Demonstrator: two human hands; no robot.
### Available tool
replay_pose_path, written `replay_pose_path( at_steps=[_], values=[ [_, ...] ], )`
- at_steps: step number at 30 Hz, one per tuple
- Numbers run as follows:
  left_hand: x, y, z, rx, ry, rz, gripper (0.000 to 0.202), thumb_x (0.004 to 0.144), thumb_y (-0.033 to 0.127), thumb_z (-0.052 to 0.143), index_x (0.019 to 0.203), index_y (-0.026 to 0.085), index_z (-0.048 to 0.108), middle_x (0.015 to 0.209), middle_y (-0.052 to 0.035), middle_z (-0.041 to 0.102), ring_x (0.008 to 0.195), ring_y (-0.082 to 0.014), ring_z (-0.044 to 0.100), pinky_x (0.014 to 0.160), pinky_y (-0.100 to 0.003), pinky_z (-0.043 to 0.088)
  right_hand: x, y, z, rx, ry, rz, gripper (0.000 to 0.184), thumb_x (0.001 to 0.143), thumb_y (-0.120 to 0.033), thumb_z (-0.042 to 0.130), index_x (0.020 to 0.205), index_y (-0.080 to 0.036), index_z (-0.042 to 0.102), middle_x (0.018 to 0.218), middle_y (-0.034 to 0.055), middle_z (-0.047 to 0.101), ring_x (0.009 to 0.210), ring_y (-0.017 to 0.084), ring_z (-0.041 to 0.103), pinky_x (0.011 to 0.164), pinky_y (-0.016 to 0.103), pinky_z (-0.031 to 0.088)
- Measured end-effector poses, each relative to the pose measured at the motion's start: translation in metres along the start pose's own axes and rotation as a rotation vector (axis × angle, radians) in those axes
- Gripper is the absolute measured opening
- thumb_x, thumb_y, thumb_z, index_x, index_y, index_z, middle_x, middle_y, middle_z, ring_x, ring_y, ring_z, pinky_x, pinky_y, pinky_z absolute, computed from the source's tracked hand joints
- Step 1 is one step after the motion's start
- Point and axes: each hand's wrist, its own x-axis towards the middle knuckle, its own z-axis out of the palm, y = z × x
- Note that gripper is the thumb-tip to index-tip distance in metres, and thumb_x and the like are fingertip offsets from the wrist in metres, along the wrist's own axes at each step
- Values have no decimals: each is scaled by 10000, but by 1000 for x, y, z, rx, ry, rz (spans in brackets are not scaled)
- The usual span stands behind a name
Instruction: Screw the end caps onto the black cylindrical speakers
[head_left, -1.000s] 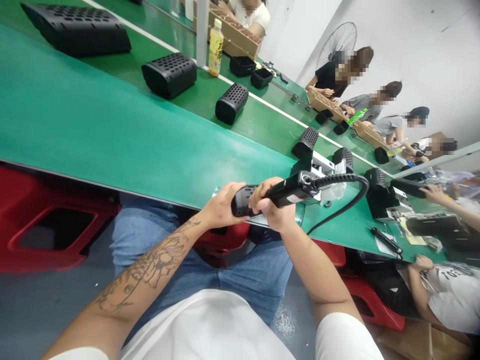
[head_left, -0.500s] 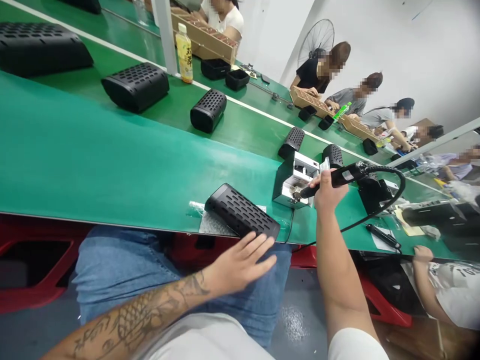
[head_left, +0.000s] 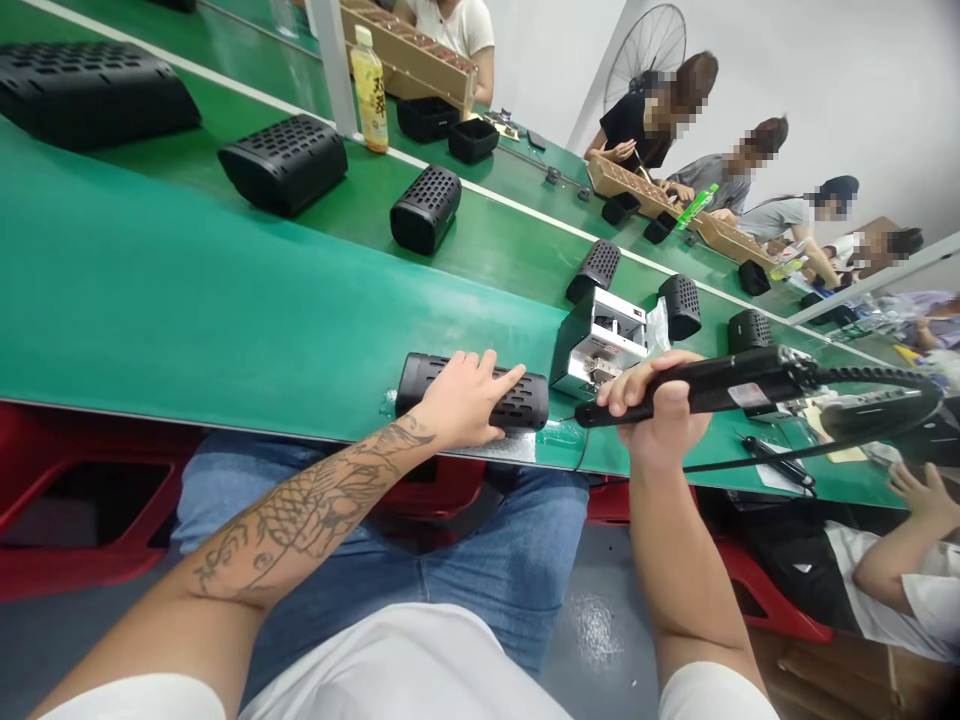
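A black perforated speaker casing (head_left: 517,400) lies on its side at the near edge of the green bench (head_left: 187,300), on a clear plastic sheet. My left hand (head_left: 461,400) rests on top of it, fingers wrapped over it. My right hand (head_left: 656,410) grips a black electric screwdriver (head_left: 712,385) held level, its tip pointing left toward the casing. A black cable (head_left: 862,395) loops off its rear end. A grey screw feeder box (head_left: 596,345) stands just behind the tool's tip.
Several black perforated casings (head_left: 427,205) lie along the green belt. A yellow drink bottle (head_left: 371,90) stands by a post. Other people sit across the line and at my right, a hand (head_left: 919,490) near the bench edge. Red stools (head_left: 82,500) stand below.
My left hand moved from below the bench edge onto the casing, which now lies turned on its side. My right hand drew the screwdriver back from the feeder box and leveled it.
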Motion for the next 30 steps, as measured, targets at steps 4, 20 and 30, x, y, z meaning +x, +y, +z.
replay_pose_path(
  at_steps=[4, 20, 30],
  values=[
    [-1, 2, -4, 14, -25, -9, 1142, 933, 621, 939, 1886, 216, 457, 1533, -297, 695, 1348, -501, 676, 1159, -562, 422, -11, 2, 26, 71, -92, 9, 438, 943, -623, 969, 1027, -291, 697, 596, -114, 658, 420, 123, 610, 500, 292, 634],
    [0, 6, -9, 1, -44, 1, 1061, 968, 557, 865, 1878, 190, 464, 1473, -291, 721, 1295, -495, 684, 1136, -578, 401, -21, 27, 38, 93, -264, 145, 406, 934, -464, 1008, 915, -276, 648, 614, -107, 644, 437, 96, 578, 546, 277, 601],
    [1, 6, -12, 20, -62, 6, 1047, 1003, 582, 836, 1884, 174, 445, 1476, -296, 723, 1317, -492, 674, 1147, -578, 399, -21, 30, 40, 70, -280, 208, 521, 871, -570, 1038, 877, -282, 604, 564, -115, 597, 415, 108, 532, 513, 294, 567]
  ],
)
